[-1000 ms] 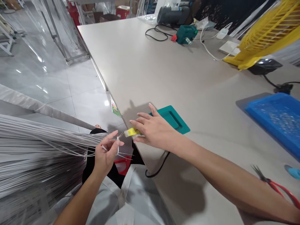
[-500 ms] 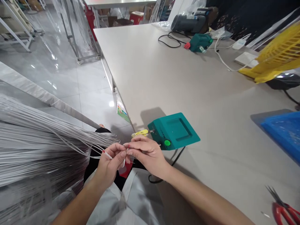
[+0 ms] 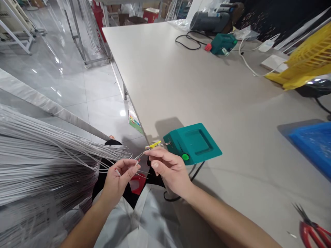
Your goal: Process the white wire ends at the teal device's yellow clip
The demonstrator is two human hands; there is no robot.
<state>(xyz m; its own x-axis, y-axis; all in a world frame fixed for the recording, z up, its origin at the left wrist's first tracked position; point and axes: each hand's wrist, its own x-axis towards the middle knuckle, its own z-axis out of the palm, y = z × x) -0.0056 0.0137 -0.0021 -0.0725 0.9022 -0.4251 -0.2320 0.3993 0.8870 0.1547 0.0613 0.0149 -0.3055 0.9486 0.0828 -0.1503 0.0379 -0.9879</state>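
My left hand is closed, pinching a thin white wire with a red end between thumb and forefinger. Another white piece with a red tip pokes out near the base of its fingers. Fine strands stretch from this hand toward the right. My right hand has its thumb apart from the forefinger, whose tip is beside a yellow-handled clip; I see nothing gripped in it. That clip is joined by a metal part to a teal box with a green button, at the table edge.
Bundled white wires hang at my left. On the table are red-handled scissors, a blue tray, a yellow fan, a second teal box and a grey motor. A black cable runs beneath the nearer box.
My hands have drawn apart. The right hand has left the left hand's fingertips, moved slightly right and parted its thumb from its forefinger. My left hand keeps hold of the wire.
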